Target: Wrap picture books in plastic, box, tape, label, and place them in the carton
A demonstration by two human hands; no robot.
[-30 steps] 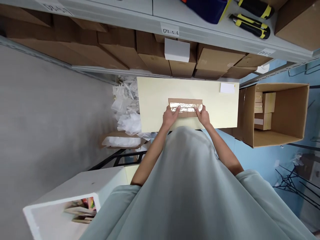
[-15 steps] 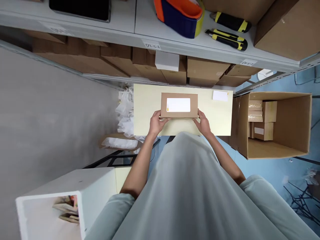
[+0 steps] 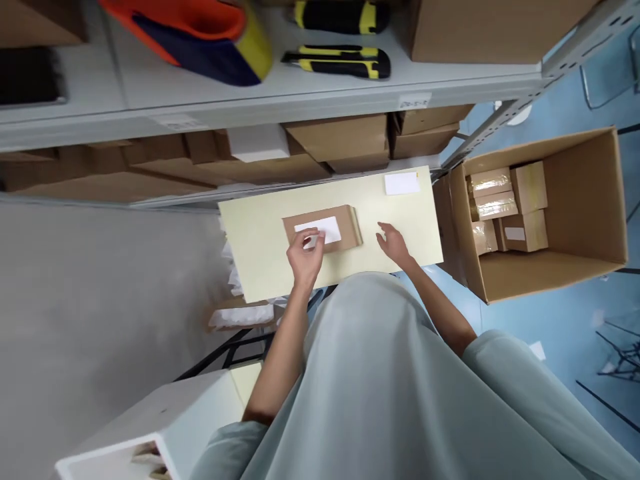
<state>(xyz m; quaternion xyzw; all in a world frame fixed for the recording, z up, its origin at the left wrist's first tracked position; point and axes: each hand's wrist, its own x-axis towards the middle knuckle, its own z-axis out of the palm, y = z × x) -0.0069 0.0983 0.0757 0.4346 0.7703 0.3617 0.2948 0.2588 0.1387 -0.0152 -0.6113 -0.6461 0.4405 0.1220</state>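
Brown box (image 3: pixel 346 228) on cream tabletop (image 3: pixel 260 233); white label (image 3: pixel 331 229) partly hidden by left hand (image 3: pixel 304 260), fingers curled, cannot tell if gripping. Right hand (image 3: pixel 395 246) loosely spread, right of box. Far left, dark object (image 3: pixel 27 77) cut off.

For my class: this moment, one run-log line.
left hand: over white label on brown box | right hand: empty, apart from brown box | brown box: on cream table | open carton: right of table

On the far grey metal shelf (image 3: pixel 300 100), I see two black-and-yellow utility knives (image 3: pixel 345 67) right of a curved orange-and-navy object (image 3: pixel 200 57). Brown cardboard boxes (image 3: pixel 340 143) line the level below. Near left stands an open white box (image 3: pixel 160 410).
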